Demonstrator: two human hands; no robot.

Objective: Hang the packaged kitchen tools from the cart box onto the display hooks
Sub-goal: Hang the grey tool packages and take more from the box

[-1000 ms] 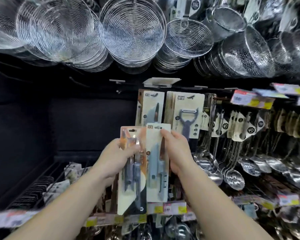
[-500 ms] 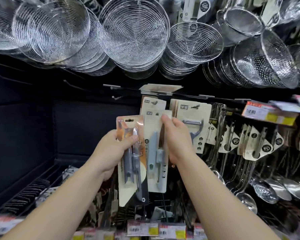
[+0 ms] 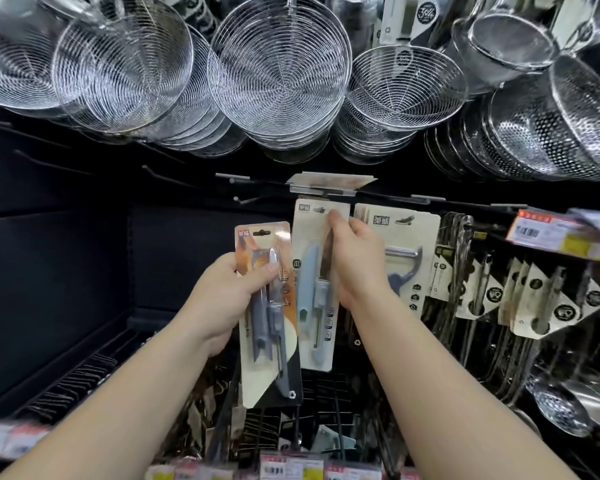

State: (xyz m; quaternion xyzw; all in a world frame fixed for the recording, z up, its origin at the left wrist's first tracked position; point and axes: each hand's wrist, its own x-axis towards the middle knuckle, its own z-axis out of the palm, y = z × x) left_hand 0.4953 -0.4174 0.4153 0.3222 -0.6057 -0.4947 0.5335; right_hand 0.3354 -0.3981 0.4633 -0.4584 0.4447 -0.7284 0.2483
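Note:
My left hand (image 3: 227, 292) grips an orange-and-cream carded peeler pack (image 3: 269, 327) by its left edge, held upright in front of the black display wall. My right hand (image 3: 355, 258) pinches the top of a cream carded pack with a blue knife and peeler (image 3: 310, 289), its hang hole raised to the display hook (image 3: 323, 194) under a clear price tag holder. Whether the hole is on the hook cannot be told. More packs of the same kind are hidden behind it. A cream peeler pack (image 3: 406, 258) hangs just to the right.
Wire skimmers (image 3: 278, 74) and mesh strainers (image 3: 548, 116) hang overhead. Bare hooks (image 3: 243, 200) jut from the black panel on the left. Carded ladles (image 3: 534, 299) and slotted spoons (image 3: 561, 407) fill the right. Price tags (image 3: 561, 237) line the shelf rails; a wire rack (image 3: 291, 420) lies below.
My right hand has lifted the blue-knife pack up to the hook under the tag holder. My left hand rose a little with its peeler pack. The view has tilted upward.

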